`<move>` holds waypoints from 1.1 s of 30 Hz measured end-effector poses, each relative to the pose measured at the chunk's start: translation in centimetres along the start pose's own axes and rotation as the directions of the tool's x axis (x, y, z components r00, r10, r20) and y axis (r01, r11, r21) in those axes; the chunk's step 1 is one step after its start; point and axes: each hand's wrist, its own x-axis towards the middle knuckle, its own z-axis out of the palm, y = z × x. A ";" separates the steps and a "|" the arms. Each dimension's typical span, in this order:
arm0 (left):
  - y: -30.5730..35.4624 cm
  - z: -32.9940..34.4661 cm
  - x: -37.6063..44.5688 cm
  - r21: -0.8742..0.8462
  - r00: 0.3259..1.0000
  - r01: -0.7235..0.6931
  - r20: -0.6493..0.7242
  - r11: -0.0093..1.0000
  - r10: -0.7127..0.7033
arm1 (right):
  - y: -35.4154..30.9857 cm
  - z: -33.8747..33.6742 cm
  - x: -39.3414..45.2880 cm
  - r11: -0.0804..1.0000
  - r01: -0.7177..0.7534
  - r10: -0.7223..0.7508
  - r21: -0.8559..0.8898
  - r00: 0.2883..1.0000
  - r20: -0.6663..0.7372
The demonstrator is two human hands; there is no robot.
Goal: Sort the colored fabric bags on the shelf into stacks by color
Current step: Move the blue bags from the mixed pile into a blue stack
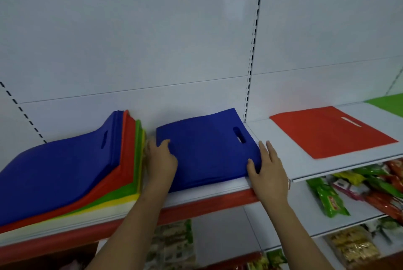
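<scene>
Head view, white shelf point(283, 167) with red front lip.

Small blue stack point(207, 149) lay flat mid-shelf, handle slot toward the right rear, front edge near the lip. Left hand point(161, 160) pressed against the stack's left edge, thumb on top of the blue fabric, remaining fingers down the side between this stack and the mixed pile; whether those fingers curled beneath, cannot tell. Right hand point(267, 167) set against the stack's right front corner, fingers straight and slightly spread along the edge, thumb resting on the top surface. Both forearms reached up from below.

Mixed pile point(65, 167) sat at shelf left, just beside the left hand: blue layers on top, then red, green, yellow, and pale layers at the bottom, rear edge riding up against the back panel point(152, 40), front overhanging the lip.

Red bag point(329, 132) lay flat on the next shelf bay to the right, well apart from the blue stack, handle slot visible. Green bag point(388, 104) at far right edge, mostly cut off.

Packaged snacks point(331, 197) on lower shelves, right side; labels too blurred to read.
</scene>
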 end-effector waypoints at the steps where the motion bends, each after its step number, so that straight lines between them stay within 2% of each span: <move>1: -0.1 0.2 -0.3 -0.014 0.999 0.043 -0.006 0.999 -0.043 | 0.0 0.1 0.0 1.000 0.010 -0.010 -0.005 1.000 -0.009; 4: -0.4 0.3 -0.6 -0.065 0.994 0.110 0.020 0.992 -0.108 | 0.1 0.5 0.0 1.000 0.025 -0.025 0.008 0.999 -0.029; 9: -1.2 0.5 -0.2 -0.049 0.992 0.112 0.063 0.993 -0.108 | 0.0 0.7 -0.2 0.996 0.018 -0.010 0.082 0.996 -0.092; 13: -0.3 -0.2 0.4 -0.034 0.993 0.079 0.085 0.996 -0.076 | 0.3 0.7 0.3 0.998 0.005 -0.002 0.062 0.998 -0.059; 18: 3.9 -4.6 1.3 -0.201 0.992 -0.124 -0.005 0.972 0.125 | -3.0 0.4 -0.2 0.994 0.031 -0.012 0.105 0.984 -0.178; 22: 5.6 -10.7 1.3 -0.356 0.951 -0.309 -0.104 0.882 0.291 | -9.8 1.1 -2.9 0.946 0.162 -0.132 0.282 0.984 -0.123; 25: 3.7 -15.4 1.9 -0.381 0.925 -0.373 -0.221 0.846 0.308 | -15.5 2.2 -5.7 0.904 0.272 -0.254 0.329 0.962 -0.097; 27: 0.7 -18.1 2.9 -0.369 0.932 -0.342 -0.249 0.864 0.263 | -19.1 3.0 -7.4 0.869 0.366 -0.344 0.334 0.931 -0.125; 30: -6.4 -21.1 4.8 -0.279 0.961 -0.207 -0.236 0.938 0.142 | -23.9 4.8 -9.5 0.826 0.492 -0.473 0.274 0.870 -0.135; 33: -14.1 -22.5 6.1 -0.113 0.987 -0.036 -0.157 0.993 0.018 | -26.9 7.1 -11.4 0.804 0.589 -0.586 0.083 0.808 -0.066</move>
